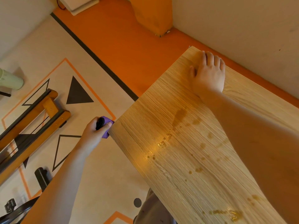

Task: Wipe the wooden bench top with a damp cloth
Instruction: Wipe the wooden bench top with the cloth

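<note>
The wooden bench top (186,159) runs diagonally from lower right to upper middle, with wet drops and damp streaks along its middle. My left hand (94,130) grips a bunched purple cloth (106,128) together with a small black object, right at the bench's left edge. My right hand (208,75) lies flat with straight fingers on the bench's far end, near the wall.
An orange floor strip (129,46) and a pale mat (48,62) with triangle patterns lie left of the bench. A wooden frame (37,117) stands at the far left. An orange cushion (153,15) leans at the back wall. A pale wall runs along the bench's right side.
</note>
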A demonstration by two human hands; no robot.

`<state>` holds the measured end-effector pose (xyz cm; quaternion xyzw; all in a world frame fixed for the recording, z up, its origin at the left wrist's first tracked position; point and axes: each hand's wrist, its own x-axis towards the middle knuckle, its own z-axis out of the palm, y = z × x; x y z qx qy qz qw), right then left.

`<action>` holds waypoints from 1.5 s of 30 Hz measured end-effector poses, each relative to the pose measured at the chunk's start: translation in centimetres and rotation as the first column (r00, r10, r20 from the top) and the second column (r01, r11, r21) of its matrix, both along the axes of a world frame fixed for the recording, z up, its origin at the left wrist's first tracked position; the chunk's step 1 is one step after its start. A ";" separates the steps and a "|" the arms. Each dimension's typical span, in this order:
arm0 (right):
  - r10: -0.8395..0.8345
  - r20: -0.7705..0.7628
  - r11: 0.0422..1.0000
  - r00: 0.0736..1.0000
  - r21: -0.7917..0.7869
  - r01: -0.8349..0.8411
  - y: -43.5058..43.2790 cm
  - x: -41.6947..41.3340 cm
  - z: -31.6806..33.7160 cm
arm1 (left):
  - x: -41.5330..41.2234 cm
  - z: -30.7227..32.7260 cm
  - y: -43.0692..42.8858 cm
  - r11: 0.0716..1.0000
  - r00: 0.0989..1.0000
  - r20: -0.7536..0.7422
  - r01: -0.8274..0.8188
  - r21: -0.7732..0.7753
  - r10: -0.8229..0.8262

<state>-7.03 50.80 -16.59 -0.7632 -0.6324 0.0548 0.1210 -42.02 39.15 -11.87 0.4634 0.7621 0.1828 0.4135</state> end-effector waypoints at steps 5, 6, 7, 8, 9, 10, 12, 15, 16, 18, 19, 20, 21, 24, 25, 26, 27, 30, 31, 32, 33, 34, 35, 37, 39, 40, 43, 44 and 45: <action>0.008 0.001 1.000 1.000 -0.003 -0.008 -0.1 -0.1 0.0 | 1.5 -2.2 -2.5 0.849 0.834 0.241 -0.525 0.063 0.497; 0.017 -0.003 1.000 1.000 -0.009 -0.017 -0.2 0.0 0.1 | 2.0 -2.5 -2.9 0.795 0.772 0.288 -0.604 0.054 0.567; 0.026 -0.008 1.000 1.000 -0.015 -0.026 -0.3 0.0 0.2 | 2.4 -2.7 -3.1 0.747 0.718 0.323 -0.663 0.048 0.617; 0.035 -0.012 0.999 0.999 -0.019 -0.035 -0.5 0.1 0.2 | 2.9 -2.7 -3.3 0.710 0.676 0.352 -0.703 0.042 0.647; 0.042 -0.015 0.999 0.999 -0.020 -0.043 -0.5 0.2 0.2 | 3.1 -2.8 -3.5 0.686 0.646 0.377 -0.727 0.036 0.664; 0.047 -0.021 0.999 0.999 -0.022 -0.048 -0.5 0.3 0.3 | 3.4 -2.7 -3.7 0.671 0.623 0.396 -0.741 0.024 0.674; 0.058 -0.029 0.998 0.998 -0.037 -0.059 -0.4 0.6 0.8 | 3.4 -2.6 -3.8 0.658 0.596 0.424 -0.753 0.002 0.682; 0.124 -0.028 0.991 0.992 -0.056 -0.125 -1.1 -0.5 1.8 | 3.4 -2.5 -3.6 0.672 0.592 0.449 -0.740 -0.027 0.669; 0.161 -0.063 0.984 0.985 -0.071 -0.165 -1.8 -1.5 2.1 | 3.3 -2.3 -3.7 0.673 0.590 0.451 -0.739 -0.035 0.670; 0.263 -0.151 0.959 0.953 -0.071 -0.275 -4.0 -4.4 2.8 | 3.3 -2.2 -3.9 0.673 0.582 0.459 -0.738 -0.048 0.671; 0.329 -0.184 0.937 0.926 -0.054 -0.344 -5.4 -6.0 3.0 | 3.4 -2.2 -4.0 0.671 0.575 0.468 -0.739 -0.054 0.671; 0.396 -0.212 0.910 0.894 -0.043 -0.413 -6.7 -7.6 3.1 | 3.4 -2.2 -4.1 0.668 0.568 0.476 -0.742 -0.057 0.671; 0.454 -0.237 0.880 0.859 -0.034 -0.474 -8.0 -9.2 3.2 | 3.5 -2.2 -4.2 0.669 0.566 0.484 -0.741 -0.055 0.667; 0.561 -0.332 0.804 0.758 0.002 -0.594 -11.2 -14.1 3.0 | 3.9 -2.4 -4.7 0.679 0.564 0.514 -0.732 -0.051 0.646; 0.596 -0.335 0.778 0.730 0.013 -0.629 -11.8 -15.6 2.7 | 4.1 -2.5 -4.9 0.679 0.559 0.525 -0.732 -0.051 0.642; 0.629 -0.308 0.754 0.714 0.016 -0.657 -12.1 -16.7 2.3 | 4.3 -2.7 -5.1 0.677 0.553 0.536 -0.734 -0.050 0.638; 0.652 -0.259 0.740 0.713 0.009 -0.673 -12.0 -17.5 2.1 | 4.5 -2.9 -5.4 0.675 0.546 0.547 -0.737 -0.047 0.634; 0.654 -0.116 0.750 0.748 -0.032 -0.661 -10.7 -17.8 1.2 | 5.7 -3.4 -7.1 0.674 0.534 0.557 -0.736 -0.064 0.636; 0.659 -0.091 0.747 0.746 -0.034 -0.664 -10.4 -17.6 0.9 | 6.1 -3.6 -7.9 0.678 0.536 0.556 -0.732 -0.070 0.636; 0.670 -0.082 0.738 0.737 -0.030 -0.674 -10.2 -17.3 0.6 | 6.5 -3.7 -8.7 0.683 0.539 0.554 -0.726 -0.075 0.634; 0.682 -0.090 0.727 0.726 -0.025 -0.686 -10.1 -17.1 0.4 | 6.7 -3.7 -9.3 0.691 0.543 0.553 -0.717 -0.086 0.632; 0.689 -0.105 0.719 0.717 -0.018 -0.694 -10.1 -17.1 0.2 | 6.7 -3.6 -9.7 0.697 0.540 0.557 -0.710 -0.102 0.631; 0.690 -0.119 0.719 0.714 -0.008 -0.695 -10.2 -17.1 0.1 | 6.5 -3.5 -9.8 0.696 0.527 0.563 -0.707 -0.125 0.636; 0.681 -0.132 0.728 0.720 0.008 -0.686 -10.3 -17.2 0.0 | 5.6 -3.1 -9.2 0.687 0.491 0.584 -0.708 -0.164 0.646; 0.673 -0.133 0.736 0.728 0.020 -0.677 -10.3 -17.5 -0.1 | 4.6 -2.8 -7.9 0.691 0.486 0.601 -0.705 -0.158 0.634; 0.671 -0.133 0.738 0.730 0.025 -0.674 -10.3 -17.5 -0.1 | 4.1 -2.7 -7.2 0.692 0.490 0.601 -0.707 -0.150 0.631; 0.665 -0.126 0.745 0.736 0.037 -0.667 -10.4 -17.6 -0.3 | 3.3 -2.4 -5.5 0.687 0.490 0.605 -0.714 -0.135 0.628; 0.665 -0.121 0.745 0.737 0.039 -0.666 -10.4 -17.6 -0.3 | 3.2 -2.4 -5.2 0.680 0.485 0.604 -0.721 -0.132 0.632; 0.665 -0.119 0.745 0.737 0.041 -0.666 -10.3 -17.5 -0.4 | 3.3 -2.4 -5.0 0.668 0.478 0.601 -0.732 -0.131 0.641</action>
